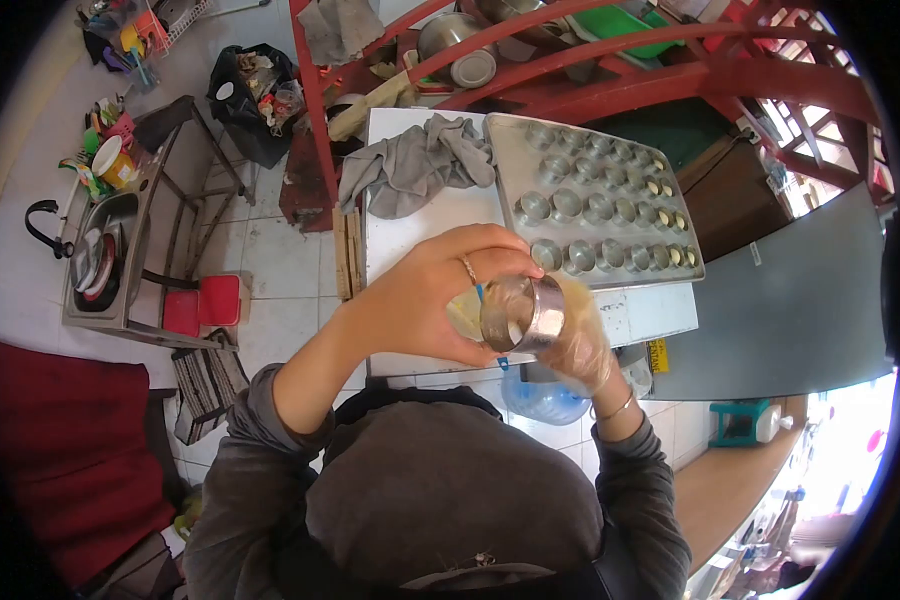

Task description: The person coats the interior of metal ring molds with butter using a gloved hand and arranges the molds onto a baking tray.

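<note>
Close in front of my body, my left hand (450, 285) holds a round metal ring mould (542, 314) between thumb and fingers, its open end facing left. My right hand (580, 335), in a clear plastic glove, is at the mould's right side; its fingers are partly hidden behind the mould. Something yellowish (465, 312) shows behind my left hand, too covered to make out. Beyond the hands, a metal tray (520, 140) holds several rows of small round metal moulds. Some moulds at its right end have pale contents.
A grey cloth (415, 165) lies on the white table (385, 240), left of the tray. Red metal bars (610, 90) cross behind it. To the right is a grey panel (770, 310). A sink (115, 215) stands far left, and a blue container (545, 395) is below the table.
</note>
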Tool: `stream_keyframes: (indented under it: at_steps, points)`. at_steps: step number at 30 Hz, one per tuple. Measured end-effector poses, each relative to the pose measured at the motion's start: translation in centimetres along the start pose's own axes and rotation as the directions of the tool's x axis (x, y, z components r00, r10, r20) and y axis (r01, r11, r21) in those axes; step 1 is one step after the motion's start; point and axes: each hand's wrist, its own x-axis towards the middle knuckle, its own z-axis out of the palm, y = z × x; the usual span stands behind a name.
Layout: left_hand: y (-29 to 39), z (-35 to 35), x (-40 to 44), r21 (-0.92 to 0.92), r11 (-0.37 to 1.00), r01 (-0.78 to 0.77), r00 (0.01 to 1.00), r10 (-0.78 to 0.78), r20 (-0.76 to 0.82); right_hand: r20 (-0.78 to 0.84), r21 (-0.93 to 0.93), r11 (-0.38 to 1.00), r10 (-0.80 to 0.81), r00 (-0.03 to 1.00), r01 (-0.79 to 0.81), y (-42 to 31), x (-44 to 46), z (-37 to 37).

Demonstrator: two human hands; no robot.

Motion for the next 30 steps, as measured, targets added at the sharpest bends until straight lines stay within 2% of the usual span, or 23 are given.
stream_keyframes:
  at_steps: [1,2,4,7,9,10,13,14,16,19,22,24,27,28,30]
  points:
    - [-0.1,-0.2,0.1,0.003,1.000,-0.010,1.000,0.010,0.001,0.044,0.004,0.998,-0.055,0.998,0.055,-1.0,0.5,0.1]
    - [-0.1,-0.4,0.1,0.008,1.000,-0.019,1.000,0.019,0.001,-0.015,0.278,0.961,0.001,1.000,0.004,-3.2,0.1,-0.8]
    - [0.0,-0.4,0.0,-0.015,1.000,0.004,1.000,-0.004,0.014,0.000,0.337,0.941,-0.018,1.000,0.017,-3.0,0.6,-2.0]
    - [0.0,0.2,-0.1,-0.010,1.000,0.006,1.000,-0.006,0.002,-0.098,0.245,0.969,0.049,0.994,-0.024,-1.4,0.5,-1.6]
    - [-0.3,0.2,0.3,-0.001,1.000,0.002,1.000,-0.002,-0.009,0.016,0.229,0.953,0.198,0.980,-0.197,-1.4,1.0,-1.1]
    - [-0.5,0.1,0.4,-0.002,1.000,0.011,1.000,-0.012,-0.007,0.205,0.365,0.899,0.174,0.963,-0.240,-1.3,0.2,-1.0]
    - [-1.4,0.9,0.2,-0.087,0.996,0.017,1.000,-0.018,-0.017,0.402,0.720,0.543,0.181,0.898,-0.432,-2.6,0.3,-2.7]
    - [-1.5,1.5,0.2,-0.132,0.991,0.015,1.000,-0.018,-0.022,0.286,0.704,0.654,0.097,0.953,-0.277,-1.4,-0.4,-2.3]
    - [-1.0,2.1,0.2,-0.160,0.983,0.089,0.995,-0.096,-0.034,0.112,0.937,0.303,0.215,0.970,-0.176,-2.1,-0.5,-2.0]
    - [0.2,2.4,0.2,-0.175,0.966,0.192,0.978,-0.203,-0.052,0.014,0.978,0.180,0.445,0.895,-0.105,-3.0,-0.6,-2.0]
    - [1.2,2.6,0.3,-0.183,0.949,0.258,0.955,-0.280,-0.103,-0.099,0.841,0.504,0.500,0.860,-0.196,-1.9,-0.6,-0.9]
    - [1.5,2.4,0.4,-0.170,0.943,0.286,0.938,-0.312,-0.153,-0.075,0.622,0.714,0.463,0.883,-0.321,-1.9,-0.3,-0.6]
    - [1.3,2.3,0.3,-0.161,0.924,0.345,0.905,-0.374,-0.205,0.116,0.401,0.904,0.113,0.987,-0.150,-3.7,1.1,-2.8]
    - [1.0,2.6,0.0,-0.184,0.905,0.384,0.888,-0.417,-0.193,0.235,0.686,0.669,0.167,0.958,-0.285,-3.8,1.3,-3.3]
    - [0.9,2.8,-0.3,-0.199,0.875,0.442,0.858,-0.477,-0.190,0.123,0.615,0.726,0.299,0.946,-0.309,-4.0,1.6,-3.7]
